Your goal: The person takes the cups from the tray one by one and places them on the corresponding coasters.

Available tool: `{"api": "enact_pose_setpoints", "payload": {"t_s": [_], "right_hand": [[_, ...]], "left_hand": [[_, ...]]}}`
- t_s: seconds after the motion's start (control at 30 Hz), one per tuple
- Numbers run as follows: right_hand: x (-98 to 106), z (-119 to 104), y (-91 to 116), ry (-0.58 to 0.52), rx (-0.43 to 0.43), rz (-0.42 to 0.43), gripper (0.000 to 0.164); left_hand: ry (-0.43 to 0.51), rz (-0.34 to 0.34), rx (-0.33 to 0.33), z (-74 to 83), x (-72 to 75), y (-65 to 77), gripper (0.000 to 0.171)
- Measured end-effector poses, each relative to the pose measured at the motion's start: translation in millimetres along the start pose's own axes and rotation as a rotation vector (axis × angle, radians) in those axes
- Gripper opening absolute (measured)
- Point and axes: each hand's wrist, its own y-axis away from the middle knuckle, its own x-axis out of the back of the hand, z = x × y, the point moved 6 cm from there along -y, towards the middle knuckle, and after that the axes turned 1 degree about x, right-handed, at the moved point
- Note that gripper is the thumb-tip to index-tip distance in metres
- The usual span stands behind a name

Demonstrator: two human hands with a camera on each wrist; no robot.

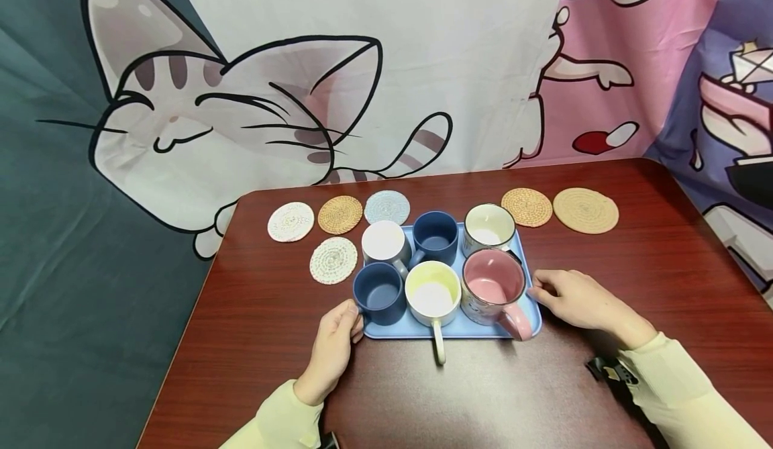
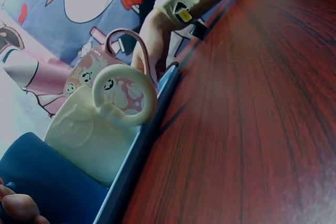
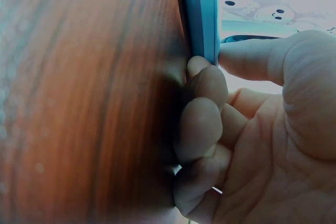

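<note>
A light blue tray (image 1: pixel 398 331) bears several mugs. At its left end my left hand (image 1: pixel 332 341) grips the rim, thumb beside the front navy mug (image 1: pixel 379 305). My right hand (image 1: pixel 574 298) pinches the right rim; in the right wrist view its thumb (image 3: pixel 257 61) is over the tray edge (image 3: pixel 202 14) with the fingers curled below. A cream-yellow mug (image 1: pixel 431 308) stands front middle, its handle toward me, and a pink mug (image 1: pixel 483 308) front right. Behind them are a white mug (image 1: pixel 384 242), another navy mug (image 1: pixel 436 234) and a cream mug (image 1: pixel 489 227).
Round woven coasters lie on the red-brown table (image 1: pixel 253 341): a white one (image 1: pixel 291 222), a tan one (image 1: pixel 341 215), a light blue one (image 1: pixel 387 206) and an off-white one (image 1: pixel 333 260) on the left. Two more, an orange-tan (image 1: pixel 527 207) and a beige (image 1: pixel 586 210), lie right.
</note>
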Motion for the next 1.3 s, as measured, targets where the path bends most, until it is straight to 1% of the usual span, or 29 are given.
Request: {"api": "enact_pose_setpoints", "payload": {"t_s": [0.17, 0.27, 0.47, 0.6, 0.8, 0.93, 1.03, 1.3], "right_hand": [[0, 0, 0, 0.002, 0.001, 0.002, 0.034], [0, 1, 0, 0.001, 0.000, 0.000, 0.034], [0, 0, 0, 0.000, 0.001, -0.001, 0.034], [0, 0, 0, 0.000, 0.002, -0.004, 0.033], [0, 0, 0, 0.004, 0.004, -0.002, 0.033], [0, 0, -1, 0.000, 0.005, 0.002, 0.034], [0, -1, -1, -0.002, 0.010, 0.009, 0.034], [0, -1, -1, 0.004, 0.013, 0.014, 0.034]], "left_hand": [[0.009, -0.018, 0.002, -2.5, 2.5, -1.6, 0.040], [0.023, -0.016, 0.006, -3.2, 4.3, -1.9, 0.040], [0.038, -0.009, 0.023, -0.7, 7.3, -1.5, 0.039], [0.069, -0.014, 0.032, 2.6, 8.4, -1.0, 0.039], [0.084, -0.022, -0.002, 8.9, 14.7, -1.1, 0.040], [0.086, 0.011, -0.019, 12.0, 25.0, -2.9, 0.039], [0.095, 0.047, -0.018, 13.8, 34.0, -5.4, 0.039], [0.108, 0.142, -0.004, 21.1, 56.9, -18.4, 0.036]]}}
